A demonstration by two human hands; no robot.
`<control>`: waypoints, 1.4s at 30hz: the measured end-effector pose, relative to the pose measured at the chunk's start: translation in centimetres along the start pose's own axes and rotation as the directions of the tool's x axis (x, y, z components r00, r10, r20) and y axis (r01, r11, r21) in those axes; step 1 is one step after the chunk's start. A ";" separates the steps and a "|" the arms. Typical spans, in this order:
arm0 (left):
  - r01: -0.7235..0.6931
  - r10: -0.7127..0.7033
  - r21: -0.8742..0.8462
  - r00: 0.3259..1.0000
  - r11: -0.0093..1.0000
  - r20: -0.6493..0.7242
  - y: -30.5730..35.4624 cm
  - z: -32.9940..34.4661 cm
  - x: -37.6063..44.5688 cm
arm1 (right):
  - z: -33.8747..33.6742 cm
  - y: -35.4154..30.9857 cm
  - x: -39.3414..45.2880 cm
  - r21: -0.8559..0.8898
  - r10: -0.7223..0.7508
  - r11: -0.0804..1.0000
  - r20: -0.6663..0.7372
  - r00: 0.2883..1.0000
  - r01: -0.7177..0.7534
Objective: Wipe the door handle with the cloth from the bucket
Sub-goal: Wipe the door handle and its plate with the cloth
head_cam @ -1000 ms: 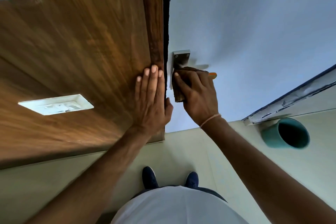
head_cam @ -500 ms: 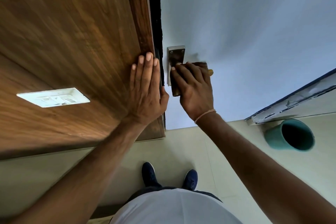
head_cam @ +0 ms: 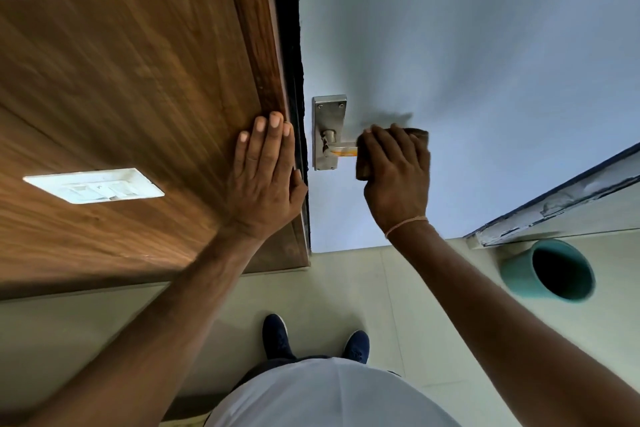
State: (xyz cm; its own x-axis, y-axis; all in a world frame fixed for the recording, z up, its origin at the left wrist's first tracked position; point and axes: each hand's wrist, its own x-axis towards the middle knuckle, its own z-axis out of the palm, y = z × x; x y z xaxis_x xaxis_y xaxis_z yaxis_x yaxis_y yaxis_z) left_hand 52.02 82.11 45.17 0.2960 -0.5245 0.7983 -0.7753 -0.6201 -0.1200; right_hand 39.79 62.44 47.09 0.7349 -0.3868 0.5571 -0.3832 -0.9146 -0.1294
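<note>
Door face (head_cam: 485, 45) open above & right of handle (head_cam: 341, 149); left hand (head_cam: 266, 180) blocks frame side.

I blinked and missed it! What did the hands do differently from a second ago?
The right hand slid the brown cloth along the door handle, away from the metal plate toward the lever's outer end, uncovering the plate and neck. Its grip on the cloth stayed. The left hand stayed flat on the wooden frame; the teal bucket stayed put.

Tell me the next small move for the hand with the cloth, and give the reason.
Probably slide the right hand and its brown cloth back along the lever toward the metal plate. The cloth covers only the lever's outer end; the inner stretch and its pivot lie bare.
</note>
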 end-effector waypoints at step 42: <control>0.024 -0.026 0.051 0.999 0.998 0.037 0.2 -0.4 -0.4 | 1.5 -1.8 -0.8 0.127 -0.150 0.982 0.059 0.987 0.142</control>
State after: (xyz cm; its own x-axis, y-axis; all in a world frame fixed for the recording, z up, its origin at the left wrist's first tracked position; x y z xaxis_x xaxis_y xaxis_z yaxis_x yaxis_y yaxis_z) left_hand 51.53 82.48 45.08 0.3365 -0.5292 0.7789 -0.7387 -0.6614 -0.1303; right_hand 40.69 64.26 45.66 0.8156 -0.2514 0.5212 -0.2009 -0.9677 -0.1524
